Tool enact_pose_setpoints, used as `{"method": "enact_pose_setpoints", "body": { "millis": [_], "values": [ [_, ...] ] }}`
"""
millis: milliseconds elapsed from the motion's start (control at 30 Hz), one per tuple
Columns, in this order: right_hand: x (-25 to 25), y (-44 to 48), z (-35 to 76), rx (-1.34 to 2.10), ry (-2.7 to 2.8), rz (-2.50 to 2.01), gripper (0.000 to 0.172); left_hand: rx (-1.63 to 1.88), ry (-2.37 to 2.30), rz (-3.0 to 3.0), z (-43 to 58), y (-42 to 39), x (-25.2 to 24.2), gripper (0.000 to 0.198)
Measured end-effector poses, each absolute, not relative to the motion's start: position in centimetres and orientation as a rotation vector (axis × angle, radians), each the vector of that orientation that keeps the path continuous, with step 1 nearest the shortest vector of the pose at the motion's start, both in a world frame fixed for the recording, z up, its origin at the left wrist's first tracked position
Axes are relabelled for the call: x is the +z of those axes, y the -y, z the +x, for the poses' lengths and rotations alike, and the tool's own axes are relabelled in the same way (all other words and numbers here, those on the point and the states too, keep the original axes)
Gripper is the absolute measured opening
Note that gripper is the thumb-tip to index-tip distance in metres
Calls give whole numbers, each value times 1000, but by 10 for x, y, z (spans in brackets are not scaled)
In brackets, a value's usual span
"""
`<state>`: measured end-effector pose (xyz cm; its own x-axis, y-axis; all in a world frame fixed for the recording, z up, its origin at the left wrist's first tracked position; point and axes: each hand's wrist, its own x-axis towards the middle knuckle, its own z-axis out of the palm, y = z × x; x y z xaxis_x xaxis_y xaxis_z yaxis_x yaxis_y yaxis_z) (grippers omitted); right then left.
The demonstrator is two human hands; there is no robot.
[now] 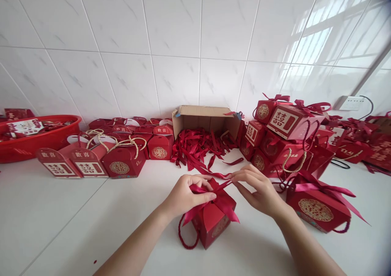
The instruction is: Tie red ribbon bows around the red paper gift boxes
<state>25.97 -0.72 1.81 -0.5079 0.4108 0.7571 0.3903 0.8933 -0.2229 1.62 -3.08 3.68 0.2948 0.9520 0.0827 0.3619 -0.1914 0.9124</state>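
Observation:
A red gift box (pixel 210 221) stands on the white table in front of me, with a dark red cord handle (pixel 187 243) looping out at its lower left. Across its top lies a crimson satin ribbon (pixel 227 209), its ends hanging over the sides. My left hand (pixel 191 194) pinches the ribbon at the top of the box between thumb and fingers. To the right, my right hand (pixel 255 188) has its fingertips closed on a ribbon end, just above the box's far right corner. The knot itself is partly hidden by my left fingers.
A cardboard box (pixel 207 112) spills loose ribbons (pixel 204 145) behind the work. Boxes with cord handles (pixel 122 162) line the left, near a red basin (pixel 55 139). Bow-tied boxes (pixel 282 121) are stacked at right; another bow-tied box (pixel 317 209) sits by my right forearm.

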Motion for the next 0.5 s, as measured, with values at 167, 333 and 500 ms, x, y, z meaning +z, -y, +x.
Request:
{"method": "enact_pose_setpoints", "body": {
  "millis": [167, 333, 500],
  "values": [
    [21, 40, 279, 111, 2203, -607, 22, 905, -1148, 1770, 18, 30, 34, 17],
    [-8, 62, 267, -33, 2337, -705, 38, 903, -1139, 1786, 18, 30, 34, 15],
    [-17, 60, 255, -69, 2226, -620, 27, 922, -1092, 1761, 18, 31, 33, 30]
  ]
}}
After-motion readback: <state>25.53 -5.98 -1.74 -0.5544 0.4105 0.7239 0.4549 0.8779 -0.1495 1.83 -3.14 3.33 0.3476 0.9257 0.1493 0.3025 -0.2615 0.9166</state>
